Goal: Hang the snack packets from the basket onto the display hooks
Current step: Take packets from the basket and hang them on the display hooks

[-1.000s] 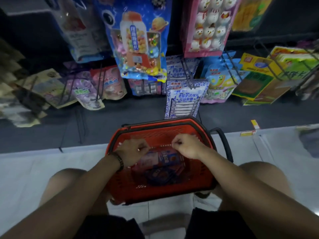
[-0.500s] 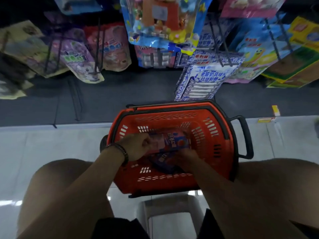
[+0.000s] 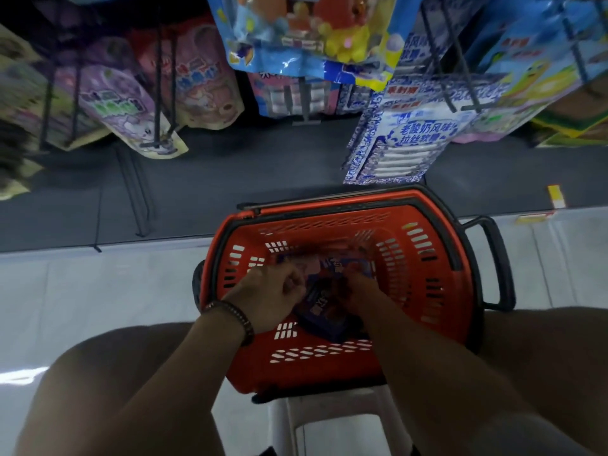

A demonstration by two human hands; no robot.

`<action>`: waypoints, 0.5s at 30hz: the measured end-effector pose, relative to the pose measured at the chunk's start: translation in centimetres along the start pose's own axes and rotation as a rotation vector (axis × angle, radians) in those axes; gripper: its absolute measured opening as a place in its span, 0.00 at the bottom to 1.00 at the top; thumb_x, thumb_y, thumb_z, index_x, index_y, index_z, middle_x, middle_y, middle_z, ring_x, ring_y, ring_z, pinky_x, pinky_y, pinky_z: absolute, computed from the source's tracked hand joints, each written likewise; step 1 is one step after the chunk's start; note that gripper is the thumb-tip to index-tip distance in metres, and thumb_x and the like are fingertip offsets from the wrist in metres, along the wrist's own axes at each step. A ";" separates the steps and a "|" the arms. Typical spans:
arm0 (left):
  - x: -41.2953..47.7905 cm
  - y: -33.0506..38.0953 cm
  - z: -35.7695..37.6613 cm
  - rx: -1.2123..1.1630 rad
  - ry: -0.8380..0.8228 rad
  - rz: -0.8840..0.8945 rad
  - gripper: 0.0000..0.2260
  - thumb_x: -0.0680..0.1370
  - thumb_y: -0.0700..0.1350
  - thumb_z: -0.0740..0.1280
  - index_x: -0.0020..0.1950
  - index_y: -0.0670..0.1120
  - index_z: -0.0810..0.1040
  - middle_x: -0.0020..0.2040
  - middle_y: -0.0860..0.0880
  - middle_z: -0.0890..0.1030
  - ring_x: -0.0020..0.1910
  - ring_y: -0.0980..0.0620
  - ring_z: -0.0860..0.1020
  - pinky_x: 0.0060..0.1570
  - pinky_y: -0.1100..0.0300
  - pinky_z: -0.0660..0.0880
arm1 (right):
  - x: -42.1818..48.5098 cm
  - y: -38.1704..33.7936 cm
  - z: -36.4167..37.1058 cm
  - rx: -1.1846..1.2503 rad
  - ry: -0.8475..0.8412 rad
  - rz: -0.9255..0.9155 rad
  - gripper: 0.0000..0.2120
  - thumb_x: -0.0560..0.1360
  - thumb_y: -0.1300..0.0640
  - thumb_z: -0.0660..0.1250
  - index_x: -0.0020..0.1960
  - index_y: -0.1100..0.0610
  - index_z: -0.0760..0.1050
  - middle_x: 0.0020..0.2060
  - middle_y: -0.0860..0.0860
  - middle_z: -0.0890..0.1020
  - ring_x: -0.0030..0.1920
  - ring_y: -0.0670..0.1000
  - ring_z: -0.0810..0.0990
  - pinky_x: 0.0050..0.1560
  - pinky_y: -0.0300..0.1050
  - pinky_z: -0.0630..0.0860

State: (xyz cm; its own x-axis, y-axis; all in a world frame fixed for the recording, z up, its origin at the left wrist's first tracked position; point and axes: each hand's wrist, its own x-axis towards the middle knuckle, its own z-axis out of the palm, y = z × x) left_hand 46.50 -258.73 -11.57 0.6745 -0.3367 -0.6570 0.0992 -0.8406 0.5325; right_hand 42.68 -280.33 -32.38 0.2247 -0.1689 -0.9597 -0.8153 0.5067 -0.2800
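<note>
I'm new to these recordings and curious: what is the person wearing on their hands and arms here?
Both hands are bare, with no gloves. The left hand has a dark beaded bracelet around its wrist. The right hand shows nothing on its wrist that I can make out. Both forearms are uncovered; no sleeves reach into view.

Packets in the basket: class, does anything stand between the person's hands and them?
Nothing visible does. The left hand and right hand are both down inside the red basket, already on the dark blue packets; blur hides how firmly they grip.
</note>
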 end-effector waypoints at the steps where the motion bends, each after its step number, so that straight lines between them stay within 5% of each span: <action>1: 0.0 0.0 0.0 -0.003 -0.003 -0.003 0.06 0.84 0.52 0.67 0.59 0.56 0.82 0.56 0.56 0.85 0.54 0.56 0.83 0.58 0.53 0.82 | -2.4 -1.1 0.7 0.015 0.010 0.000 0.13 0.84 0.55 0.66 0.65 0.61 0.77 0.50 0.58 0.82 0.43 0.54 0.81 0.50 0.53 0.82; 5: 0.3 0.1 -0.5 0.019 0.041 -0.019 0.06 0.83 0.52 0.68 0.58 0.56 0.83 0.56 0.54 0.86 0.55 0.54 0.83 0.60 0.53 0.81 | -6.0 -2.1 0.7 0.002 0.047 -0.068 0.03 0.83 0.63 0.68 0.56 0.61 0.77 0.46 0.61 0.82 0.43 0.60 0.82 0.41 0.56 0.83; 8: -0.2 -0.1 -0.8 0.021 0.078 -0.041 0.07 0.83 0.51 0.68 0.59 0.53 0.83 0.56 0.53 0.85 0.56 0.52 0.82 0.58 0.57 0.77 | -6.9 -1.1 -0.8 -0.033 0.031 -0.193 0.11 0.78 0.53 0.74 0.57 0.57 0.83 0.52 0.61 0.87 0.51 0.64 0.87 0.51 0.65 0.86; 10: -0.5 -0.6 -0.9 0.043 0.121 -0.060 0.07 0.83 0.51 0.69 0.59 0.54 0.83 0.55 0.53 0.84 0.57 0.50 0.82 0.56 0.59 0.74 | -5.9 -0.8 -2.1 -0.088 0.037 -0.295 0.11 0.72 0.49 0.72 0.49 0.55 0.85 0.49 0.61 0.89 0.49 0.63 0.88 0.54 0.65 0.86; 12: -1.3 -1.0 -0.4 0.048 0.160 -0.073 0.09 0.82 0.51 0.70 0.61 0.53 0.82 0.58 0.51 0.84 0.60 0.47 0.82 0.59 0.58 0.75 | -10.8 -2.4 -2.4 -0.096 0.031 -0.376 0.10 0.74 0.53 0.70 0.41 0.59 0.83 0.40 0.59 0.87 0.40 0.59 0.86 0.44 0.54 0.84; 15: -3.3 -1.1 0.4 0.001 0.184 -0.098 0.14 0.81 0.53 0.72 0.65 0.51 0.80 0.64 0.49 0.83 0.65 0.46 0.80 0.67 0.55 0.75 | -17.6 -4.3 -3.1 -0.146 -0.098 -0.448 0.09 0.83 0.61 0.63 0.48 0.58 0.81 0.39 0.57 0.84 0.30 0.54 0.83 0.28 0.46 0.80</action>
State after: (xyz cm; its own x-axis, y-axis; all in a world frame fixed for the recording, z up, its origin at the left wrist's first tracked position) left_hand 43.85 -256.82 -10.18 0.7837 -0.1704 -0.5972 0.1700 -0.8660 0.4702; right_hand 40.57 -282.14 -14.17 0.6146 -0.2596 -0.7449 -0.6915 0.2770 -0.6672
